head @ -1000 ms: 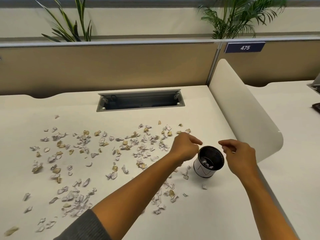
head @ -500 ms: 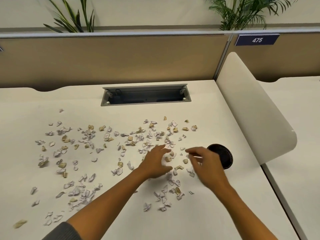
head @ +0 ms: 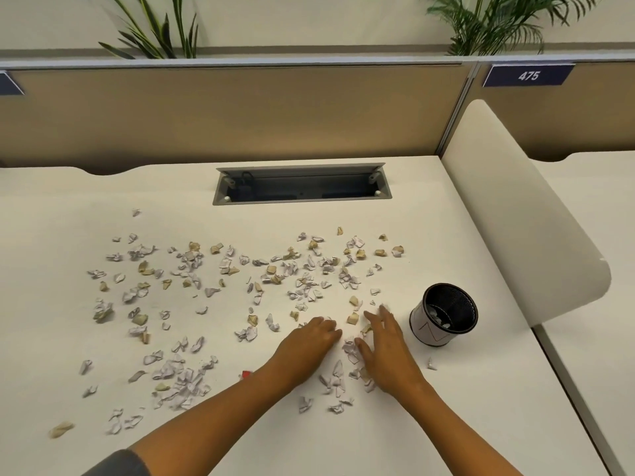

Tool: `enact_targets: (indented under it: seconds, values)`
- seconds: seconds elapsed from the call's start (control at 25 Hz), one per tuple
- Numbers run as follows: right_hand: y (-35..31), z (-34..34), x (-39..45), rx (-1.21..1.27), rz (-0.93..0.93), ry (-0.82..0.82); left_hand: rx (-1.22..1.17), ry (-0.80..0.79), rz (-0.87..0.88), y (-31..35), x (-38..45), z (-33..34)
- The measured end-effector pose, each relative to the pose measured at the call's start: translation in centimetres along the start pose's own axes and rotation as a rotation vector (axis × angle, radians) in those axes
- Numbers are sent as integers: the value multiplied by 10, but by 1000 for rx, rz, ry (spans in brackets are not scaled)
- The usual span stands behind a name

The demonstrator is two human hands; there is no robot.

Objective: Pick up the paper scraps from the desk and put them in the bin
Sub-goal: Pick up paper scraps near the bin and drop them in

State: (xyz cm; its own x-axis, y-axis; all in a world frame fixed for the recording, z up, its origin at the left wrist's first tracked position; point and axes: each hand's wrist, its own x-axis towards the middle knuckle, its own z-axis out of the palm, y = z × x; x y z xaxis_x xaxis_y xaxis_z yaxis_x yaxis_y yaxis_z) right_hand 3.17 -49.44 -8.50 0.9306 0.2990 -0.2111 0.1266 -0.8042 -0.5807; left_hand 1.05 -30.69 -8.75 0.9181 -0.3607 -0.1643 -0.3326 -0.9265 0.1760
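Note:
Several white and tan paper scraps (head: pixel 302 280) lie scattered across the white desk (head: pixel 446 424). A small black mesh bin (head: pixel 445 314) with a white band stands right of them, a few scraps inside. My left hand (head: pixel 311 345) lies palm down on the desk, fingers straight. My right hand (head: pixel 385 345) lies flat a little to its right, left of the bin. A small heap of scraps (head: pixel 350 347) sits between the two hands, touching my right thumb. Other scraps lie under and just in front of the fingers.
A grey cable tray opening (head: pixel 302 185) is set in the desk's back. A curved white divider (head: pixel 522 214) borders the right side, close behind the bin. A tan partition (head: pixel 240 111) with plants closes the back. One scrap (head: pixel 431 364) lies in front of the bin.
Both hands left the bin's rim, came left and down onto the desk, and now lie flat either side of a scrap heap. The camera tilted lower.

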Motion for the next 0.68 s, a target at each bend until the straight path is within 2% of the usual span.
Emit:
enact_targets:
  seconds: [0.12, 0.36, 0.56, 0.68]
  values:
    - [-3, 11, -7, 29, -59, -17, -6, 13, -23, -6, -7, -1]
    - [-6, 23, -11, -110, -213, 47, -86, 40, -92, -13, -10, 1]
    - [-4, 19, -8, -221, -257, 53, -417, 129, -363, -10, -6, -13]
    - [-6, 9, -9, -80, -197, 60, -623, 176, -516, -8, -5, -23]
